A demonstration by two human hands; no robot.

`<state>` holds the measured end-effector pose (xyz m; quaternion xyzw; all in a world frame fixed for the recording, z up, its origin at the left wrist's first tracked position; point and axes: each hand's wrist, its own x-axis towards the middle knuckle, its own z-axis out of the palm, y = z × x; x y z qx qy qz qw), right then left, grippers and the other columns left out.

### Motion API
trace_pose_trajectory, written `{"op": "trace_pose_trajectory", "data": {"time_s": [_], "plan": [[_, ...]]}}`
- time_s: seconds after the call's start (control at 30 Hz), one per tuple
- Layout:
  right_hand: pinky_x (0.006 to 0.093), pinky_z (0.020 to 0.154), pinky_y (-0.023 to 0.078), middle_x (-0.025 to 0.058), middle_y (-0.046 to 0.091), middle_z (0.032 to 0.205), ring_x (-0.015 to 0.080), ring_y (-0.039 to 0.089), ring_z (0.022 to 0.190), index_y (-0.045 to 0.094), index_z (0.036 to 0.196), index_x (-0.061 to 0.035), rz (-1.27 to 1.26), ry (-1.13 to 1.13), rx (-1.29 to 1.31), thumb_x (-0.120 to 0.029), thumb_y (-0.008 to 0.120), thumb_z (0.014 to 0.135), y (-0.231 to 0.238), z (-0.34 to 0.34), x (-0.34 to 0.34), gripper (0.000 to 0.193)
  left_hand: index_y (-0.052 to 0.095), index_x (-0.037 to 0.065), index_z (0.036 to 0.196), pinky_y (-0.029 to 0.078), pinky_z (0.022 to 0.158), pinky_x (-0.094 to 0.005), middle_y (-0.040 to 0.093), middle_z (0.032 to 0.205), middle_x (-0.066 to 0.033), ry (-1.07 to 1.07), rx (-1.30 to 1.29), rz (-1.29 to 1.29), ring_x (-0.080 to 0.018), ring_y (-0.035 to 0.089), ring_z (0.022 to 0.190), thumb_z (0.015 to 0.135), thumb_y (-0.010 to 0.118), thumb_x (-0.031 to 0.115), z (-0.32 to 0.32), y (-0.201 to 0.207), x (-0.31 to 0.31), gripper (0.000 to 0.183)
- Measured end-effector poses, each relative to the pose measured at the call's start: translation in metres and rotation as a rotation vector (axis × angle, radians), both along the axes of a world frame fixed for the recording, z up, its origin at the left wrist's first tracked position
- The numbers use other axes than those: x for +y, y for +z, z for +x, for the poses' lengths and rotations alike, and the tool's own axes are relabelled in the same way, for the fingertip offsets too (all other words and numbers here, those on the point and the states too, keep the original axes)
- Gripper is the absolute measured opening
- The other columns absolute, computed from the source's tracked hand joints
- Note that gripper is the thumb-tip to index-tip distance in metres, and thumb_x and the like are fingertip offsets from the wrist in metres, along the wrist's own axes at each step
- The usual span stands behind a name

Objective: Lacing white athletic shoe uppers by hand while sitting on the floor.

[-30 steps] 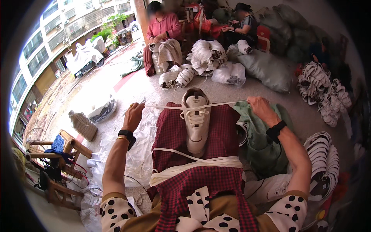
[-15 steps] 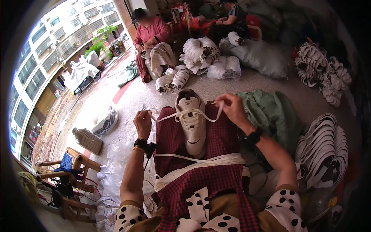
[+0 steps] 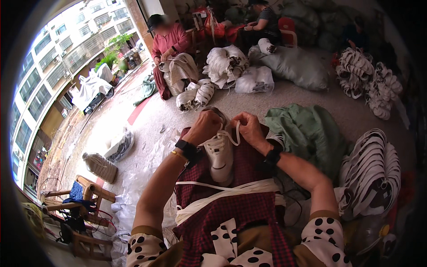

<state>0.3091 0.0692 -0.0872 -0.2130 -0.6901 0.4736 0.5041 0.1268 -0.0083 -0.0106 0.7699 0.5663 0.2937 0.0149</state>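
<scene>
A cream sneaker (image 3: 220,155) rests on the dark red checked apron (image 3: 253,167) over my lap, its toe toward me. My left hand (image 3: 205,127) is closed at the shoe's collar, partly covering the opening; the lace in its fingers is mostly hidden. Just to the right of the collar, my right hand (image 3: 249,130) pinches the white shoelace (image 3: 237,133), which hangs in a loop over the upper. A bundle of loose cream laces (image 3: 231,196) lies across my lap below the toe.
Green cloth sacking (image 3: 307,133) lies to the right, beside a stack of white shoe uppers (image 3: 373,173). A bamboo chair (image 3: 89,196) stands at left near clear plastic sheeting (image 3: 138,191). Co-workers sit at the back among bundled uppers (image 3: 227,64) and a grey sack (image 3: 293,66).
My hands have come together from wide apart to the shoe's collar. The lace, stretched out sideways before, is now gathered in a loop. The left hand now covers part of the opening.
</scene>
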Motion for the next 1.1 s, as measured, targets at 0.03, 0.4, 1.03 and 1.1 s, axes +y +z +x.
{"op": "trace_pose_trajectory", "data": {"time_s": [0.03,0.4,1.03,1.1], "plan": [[0.0294,0.069,0.053,0.0083,0.070,0.079,0.0128,0.067,0.074,0.067,0.090,-0.0017,-0.019,-0.003,0.004,-0.011,0.071,0.085,0.000,0.000,-0.001,0.011,0.067,-0.003,0.076,0.048,0.063,-0.0429,0.058,0.069,-0.0232,0.002,-0.004,0.000,-0.0373,0.061,0.067,0.073,0.061,0.006,0.001,-0.001,0.002,0.011],[0.0325,0.069,0.053,0.0095,0.069,0.077,0.0174,0.067,0.074,0.066,0.085,-0.0005,0.244,-0.038,-0.209,-0.009,0.071,0.076,0.016,0.008,-0.006,0.013,0.074,0.003,0.088,0.048,0.062,-0.0360,0.064,0.073,-0.0128,-0.056,-0.102,0.030,-0.0234,0.063,0.068,0.073,0.062,0.001,-0.001,-0.013,-0.003,0.020],[0.0257,0.067,0.052,0.0046,0.070,0.081,0.0081,0.065,0.076,0.061,0.108,-0.0042,0.078,0.448,-0.525,-0.008,0.072,0.082,0.055,0.002,0.023,0.029,0.073,0.004,0.084,0.050,0.060,-0.0429,0.064,0.072,-0.0200,-0.163,-0.044,0.115,-0.0360,0.066,0.070,0.075,0.062,0.004,-0.005,-0.022,0.005,0.014],[0.0266,0.067,0.052,0.0046,0.070,0.081,0.0084,0.065,0.075,0.061,0.109,-0.0045,0.197,0.335,-0.556,-0.011,0.071,0.084,0.049,0.004,0.021,0.028,0.071,0.003,0.081,0.049,0.061,-0.0434,0.063,0.071,-0.0190,-0.086,0.005,0.100,-0.0364,0.064,0.070,0.075,0.062,0.003,-0.003,-0.022,0.003,0.011]]}}
